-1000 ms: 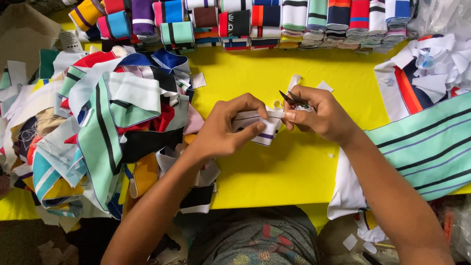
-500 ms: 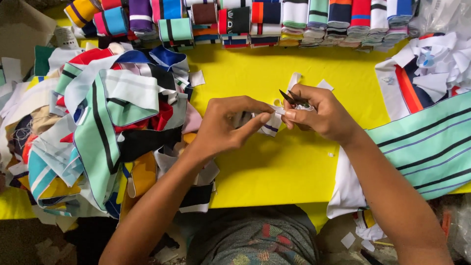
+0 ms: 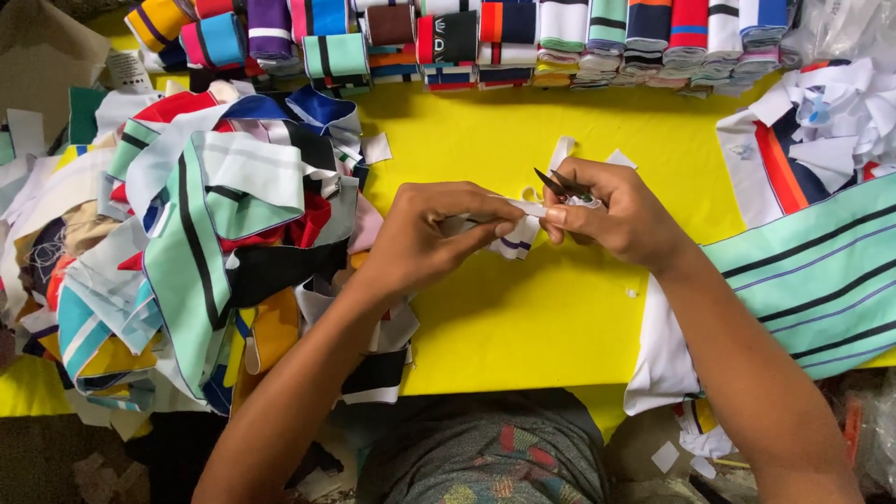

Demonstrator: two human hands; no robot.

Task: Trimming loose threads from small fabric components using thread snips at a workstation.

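Over the middle of the yellow worktop [image 3: 560, 308], the left hand [image 3: 425, 238] and the right hand [image 3: 621, 210] meet around a small white cloth strip [image 3: 516, 233]. The left grip is clenched on the strip, thumb and fingertips pinching it near its left end, with the loose end hanging just below the fingers. The right grip is closed around a pair of small dark scissors [image 3: 558, 183], whose pointed blades stick up and to the left from between the thumb and forefinger; the right thumb also touches the strip's right end. The strip is held just above the worktop, between the two hands. To the left lies a heap of cloth scraps [image 3: 196, 233] in mint green, black, red, blue and white, reaching to the worktop's near edge. Along the far edge runs a row of folded striped collars [image 3: 523, 37] in many colours. To the right, a mint-green striped cloth [image 3: 812, 271] lies under the right forearm, with a pile of white pieces [image 3: 821, 121] beyond it.
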